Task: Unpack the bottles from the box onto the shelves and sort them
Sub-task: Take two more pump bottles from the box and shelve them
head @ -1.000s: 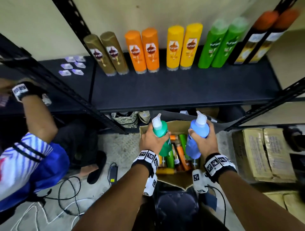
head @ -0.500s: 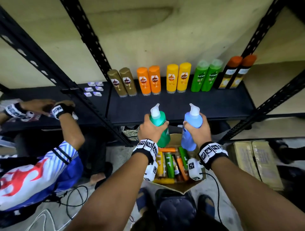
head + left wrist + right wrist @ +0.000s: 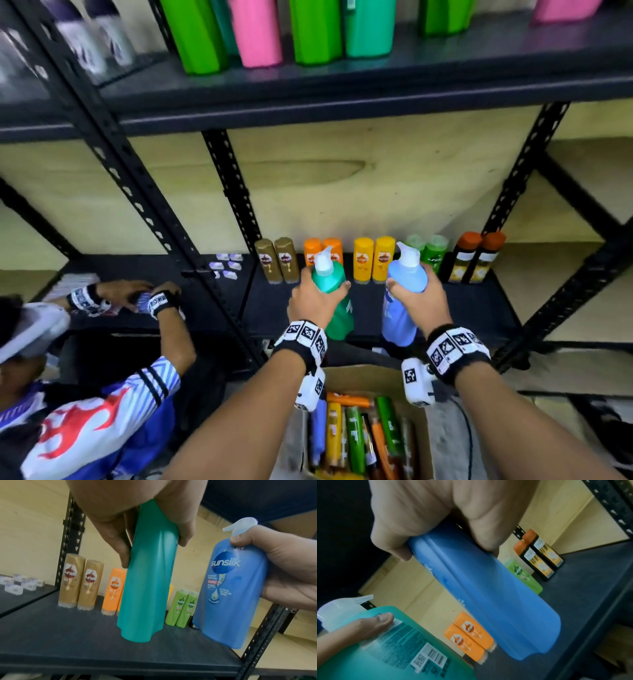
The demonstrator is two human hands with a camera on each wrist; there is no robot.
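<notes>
Far left, a second person [image 3: 85, 394] works at the neighbouring bay, both hands on something small I cannot make out. Moving right, my left hand [image 3: 313, 303] is wrapped round the shoulder of the teal pump bottle [image 3: 334, 294], and my right hand [image 3: 419, 301] is wrapped the same way round the blue pump bottle [image 3: 402, 298]; both bottles hang upright over the near edge of the dark shelf [image 3: 472, 308], clear of its surface, in front of the row of small bottles [image 3: 373, 260] lined up against the far wall. Below and near me, the box [image 3: 363, 375] holds many more bottles, so I judge the job is mid-way and this step is the carry from box to shelf. The next move calls for choosing a spot: the upper shelf [image 3: 342, 92] carries big green and pink bottles, which may suit these large pumps better, or I set them down on open shelf ahead without knocking the small row. The left wrist view alone shows the blue bottle's front label reading "sunsilk" and the gap under the teal base; the right wrist view alone shows the teal bottle's back label with its barcode.
</notes>
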